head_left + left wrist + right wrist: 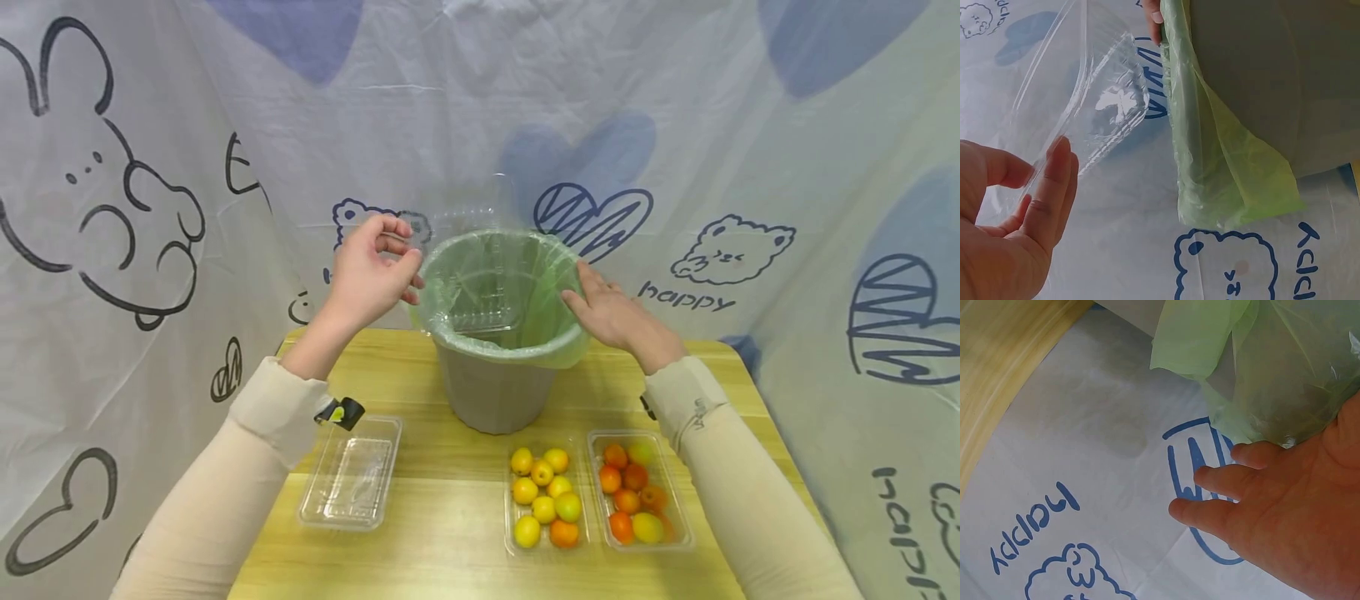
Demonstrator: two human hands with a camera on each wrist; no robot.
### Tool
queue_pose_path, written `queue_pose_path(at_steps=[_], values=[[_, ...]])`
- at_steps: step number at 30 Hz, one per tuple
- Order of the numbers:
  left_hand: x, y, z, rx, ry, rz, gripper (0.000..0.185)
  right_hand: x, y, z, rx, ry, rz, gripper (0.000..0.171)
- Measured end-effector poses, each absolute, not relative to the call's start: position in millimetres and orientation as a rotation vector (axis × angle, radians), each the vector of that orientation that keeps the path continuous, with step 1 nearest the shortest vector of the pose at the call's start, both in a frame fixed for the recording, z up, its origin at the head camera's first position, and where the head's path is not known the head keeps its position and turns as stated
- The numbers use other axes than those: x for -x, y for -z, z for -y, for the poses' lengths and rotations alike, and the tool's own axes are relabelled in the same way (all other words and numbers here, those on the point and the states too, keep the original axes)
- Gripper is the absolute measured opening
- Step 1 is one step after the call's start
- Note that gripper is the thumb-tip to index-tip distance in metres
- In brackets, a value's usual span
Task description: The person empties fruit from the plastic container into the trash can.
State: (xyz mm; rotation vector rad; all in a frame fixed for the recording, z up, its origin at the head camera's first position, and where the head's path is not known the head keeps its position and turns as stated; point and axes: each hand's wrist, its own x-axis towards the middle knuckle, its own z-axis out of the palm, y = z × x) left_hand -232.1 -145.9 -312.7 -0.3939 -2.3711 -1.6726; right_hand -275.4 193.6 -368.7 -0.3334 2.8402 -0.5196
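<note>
fingers of the left hand (369,279) pinch a clear plastic lid (1094,112) just beside the rim of the grey bin (495,392) – the bin stands mid-table, lined with a green bag (517,287). right hand (618,317) lies flat against the bag's far side, fingers straight. another clear tray (483,312) sits inside – near the front, two fruit trays (596,492) and an empty one (351,472).
</note>
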Motion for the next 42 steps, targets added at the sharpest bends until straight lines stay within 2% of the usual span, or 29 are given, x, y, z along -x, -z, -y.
queue_pose_path(at_steps=[12, 25, 35, 42], values=[[197, 329, 179, 0.387, 1.744, 2.44, 0.023, 277, 367, -194, 0.337, 0.489, -2.852, 0.081], [158, 370, 215, 0.306, 1.846, 2.481, 0.026, 276, 365, -192, 0.339, 0.363, -2.902, 0.082], [137, 407, 225, 0.17, 1.923, 2.506, 0.028, 275, 366, -192, 0.34, 0.363, -2.895, 0.082], [130, 427, 227, 0.193, 1.947, 2.54, 0.028, 275, 365, -192, 0.322, 0.369, -2.888, 0.08]])
